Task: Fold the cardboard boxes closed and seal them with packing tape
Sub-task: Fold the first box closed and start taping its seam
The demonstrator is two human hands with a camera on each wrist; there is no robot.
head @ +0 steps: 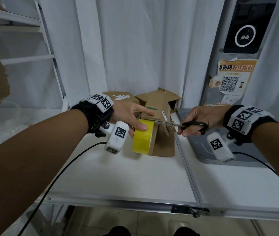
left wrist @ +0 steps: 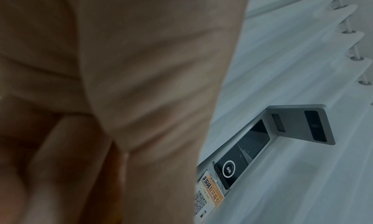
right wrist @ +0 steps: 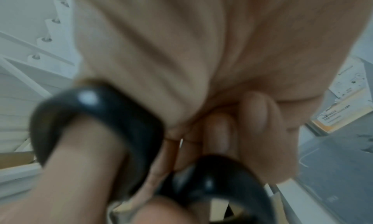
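A small brown cardboard box (head: 164, 142) stands on the white table (head: 118, 176) in the head view. My left hand (head: 132, 116) grips a yellow roll of packing tape (head: 142, 137) against the box's left side, thumb on the roll, index finger stretched over the box top. My right hand (head: 198, 120) holds black-handled scissors (head: 183, 125), fingers through the loops, blades reaching left across the box top toward the roll. The right wrist view shows the black scissor handles (right wrist: 96, 128) close up. My left palm (left wrist: 101, 99) fills the left wrist view, blurred.
Behind the box lie more cardboard boxes (head: 159, 97) with open flaps against a white curtain. A grey tray (head: 220, 150) sits on the right table section under my right hand. A kiosk panel with a QR poster (head: 232, 79) stands at right; white shelving (head: 33, 57) at left.
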